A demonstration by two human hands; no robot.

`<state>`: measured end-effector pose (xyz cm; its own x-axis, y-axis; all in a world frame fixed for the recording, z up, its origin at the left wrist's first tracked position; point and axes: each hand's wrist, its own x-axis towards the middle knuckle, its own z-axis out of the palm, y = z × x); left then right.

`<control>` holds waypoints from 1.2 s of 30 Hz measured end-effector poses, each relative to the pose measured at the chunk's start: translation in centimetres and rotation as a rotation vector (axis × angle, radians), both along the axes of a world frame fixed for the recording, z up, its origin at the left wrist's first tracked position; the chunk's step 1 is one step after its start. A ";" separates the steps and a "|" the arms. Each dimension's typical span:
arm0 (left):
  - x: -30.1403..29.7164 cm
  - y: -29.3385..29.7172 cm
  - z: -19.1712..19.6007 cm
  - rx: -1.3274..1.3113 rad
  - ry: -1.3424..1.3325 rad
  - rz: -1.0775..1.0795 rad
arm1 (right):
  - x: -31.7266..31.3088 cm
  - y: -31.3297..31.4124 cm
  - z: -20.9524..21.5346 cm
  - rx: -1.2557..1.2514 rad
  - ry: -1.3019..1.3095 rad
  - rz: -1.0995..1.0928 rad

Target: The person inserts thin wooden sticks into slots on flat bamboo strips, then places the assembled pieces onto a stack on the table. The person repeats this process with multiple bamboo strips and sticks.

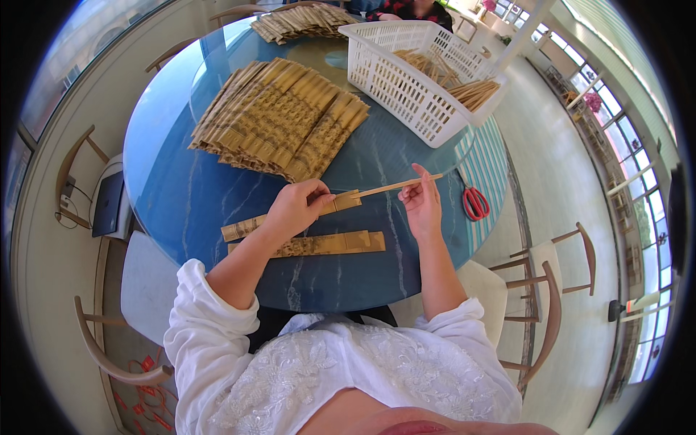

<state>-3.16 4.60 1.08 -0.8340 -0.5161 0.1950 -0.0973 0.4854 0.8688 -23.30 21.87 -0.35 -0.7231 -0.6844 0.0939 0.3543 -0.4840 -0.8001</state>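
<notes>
A person in a white embroidered top sits at a round blue table (163,181), both hands close together above its near half. The left hand (296,206) pinches a long, narrow paper sleeve (344,202), tan with dark print, between thumb and bent forefinger, close to the sleeve's right end. The sleeve slants up to the right, and at its mouth it meets a slim pale stick (384,188); whether this is one stick or a pair pressed together cannot be told. The right hand (422,206) holds the stick near its outer end, thumb against it and forefinger stretched up past it, the gap between them narrow. Just below the held sleeve, on the near side, another printed sleeve (326,245) lies flat, perhaps overlapping one more. Beyond the hands spreads a thick fan of sleeves (283,112), with a farther pile of sleeves (299,25) near the table's far edge. A white slatted basket (395,85) stands to the right of the fan, holding loose wooden sticks (475,94). Red-handled scissors (475,204) lie right of the right hand, near the table's edge. Across the table sits another person in red-and-black clothing (436,13).
</notes>
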 end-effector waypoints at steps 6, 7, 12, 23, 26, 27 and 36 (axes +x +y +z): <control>-0.2 0.1 -0.2 0.012 0.000 0.002 | -1.5 0.5 -0.7 -0.068 0.004 -0.276; -0.2 0.1 -0.2 0.009 -0.001 0.002 | -1.6 0.4 -0.9 -0.056 0.008 -0.261; 0.0 -0.1 0.0 -0.048 0.010 0.013 | -0.8 0.0 -0.9 0.006 0.048 -0.102; 0.0 0.0 -0.4 -0.121 0.065 0.002 | 1.1 -0.8 -1.4 0.339 0.282 0.308; 0.1 0.1 -0.2 -0.102 0.042 -0.001 | 1.1 -0.8 -1.4 0.310 0.282 0.288; 0.0 0.1 -0.1 -0.097 0.028 -0.002 | 0.9 -0.8 -1.5 0.267 0.244 0.226; 0.4 -0.4 0.3 -0.123 -0.173 -0.095 | -2.3 0.5 -1.4 0.016 -0.073 -0.385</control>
<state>-2.76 4.19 1.37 -0.9042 -0.4148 0.1016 -0.1883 0.6008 0.7769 -25.65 22.42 -1.72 -0.9317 -0.3625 0.0244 0.2053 -0.5806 -0.7879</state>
